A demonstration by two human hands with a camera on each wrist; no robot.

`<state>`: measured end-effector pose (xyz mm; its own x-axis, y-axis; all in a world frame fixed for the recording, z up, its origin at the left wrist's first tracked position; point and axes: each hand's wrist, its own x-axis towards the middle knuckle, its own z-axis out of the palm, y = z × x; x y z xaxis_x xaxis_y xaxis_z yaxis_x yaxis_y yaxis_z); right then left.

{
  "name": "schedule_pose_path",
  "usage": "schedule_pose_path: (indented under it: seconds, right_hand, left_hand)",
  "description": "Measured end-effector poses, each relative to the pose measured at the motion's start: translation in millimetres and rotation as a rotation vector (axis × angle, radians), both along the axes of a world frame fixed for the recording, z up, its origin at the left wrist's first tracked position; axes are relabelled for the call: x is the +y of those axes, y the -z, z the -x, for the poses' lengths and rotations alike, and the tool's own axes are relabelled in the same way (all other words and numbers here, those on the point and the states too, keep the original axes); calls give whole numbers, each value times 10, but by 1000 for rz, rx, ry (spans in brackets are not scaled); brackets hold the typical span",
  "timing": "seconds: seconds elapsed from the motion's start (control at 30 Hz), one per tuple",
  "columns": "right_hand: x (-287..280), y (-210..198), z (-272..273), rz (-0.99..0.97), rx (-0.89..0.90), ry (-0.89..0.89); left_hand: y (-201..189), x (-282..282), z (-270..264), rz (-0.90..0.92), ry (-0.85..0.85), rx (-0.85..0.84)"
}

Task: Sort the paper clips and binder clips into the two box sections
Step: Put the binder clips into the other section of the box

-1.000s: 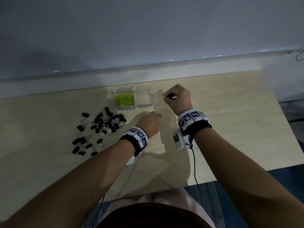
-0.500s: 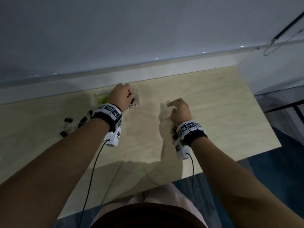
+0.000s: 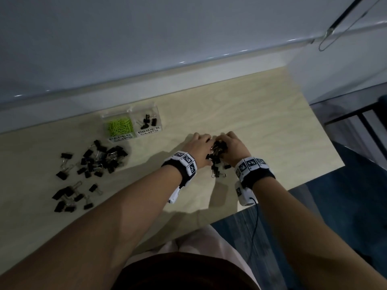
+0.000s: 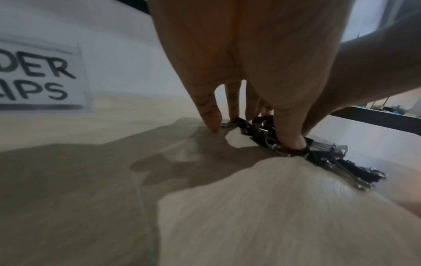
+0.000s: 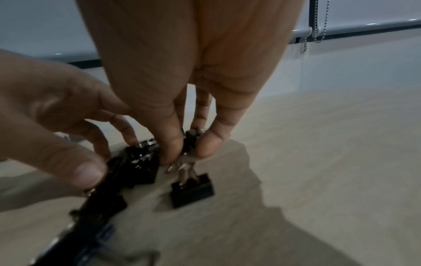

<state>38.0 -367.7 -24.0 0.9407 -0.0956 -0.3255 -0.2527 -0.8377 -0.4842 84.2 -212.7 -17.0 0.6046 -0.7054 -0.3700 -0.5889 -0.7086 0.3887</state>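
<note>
A clear two-section box point(image 3: 156, 107) stands at the table's back. Green paper clips point(image 3: 120, 127) fill its left section, and a few black binder clips point(image 3: 149, 121) lie in the right one, labelled "BINDER CLIPS" point(image 4: 43, 81). In front of it and to the right, both hands meet over a small heap of black binder clips point(image 3: 216, 152) point(image 4: 323, 162) point(image 5: 136, 167). My left hand point(image 3: 204, 141) point(image 4: 250, 133) curls its thumb and fingers around the heap. My right hand point(image 3: 227, 139) point(image 5: 189, 149) pinches one binder clip off the heap's right side. Another clip point(image 5: 192, 189) lies just below it.
Several more black binder clips lie loose in a big pile point(image 3: 100, 160) left of the hands and a smaller scatter point(image 3: 71, 197) nearer the front-left. The table's right edge point(image 3: 326, 130) and front edge are close to the right wrist. A wall runs behind the box.
My left hand left the box and came back right to join the right hand on the heap. Binder clips now lie in the box's right section. The head view has swung left.
</note>
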Motion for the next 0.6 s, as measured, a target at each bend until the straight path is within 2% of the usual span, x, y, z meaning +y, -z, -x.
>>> schedule_pose_path:
  seconds: [0.17,0.37,0.5,0.6]
  right_hand:
    - [114,-9,-40,33,14,49]
    - [233,6,-46,-52,-7,125]
    - [252,16,-18,-91,-40,171]
    - [229,11,20,-101,-33,200]
  left_hand:
    - [62,107,4,103,-149,65]
    - [60,311,-13,206,-354,115]
    - [75,394,-41,236,-357,115]
    - [58,437,-52,241,-290,127]
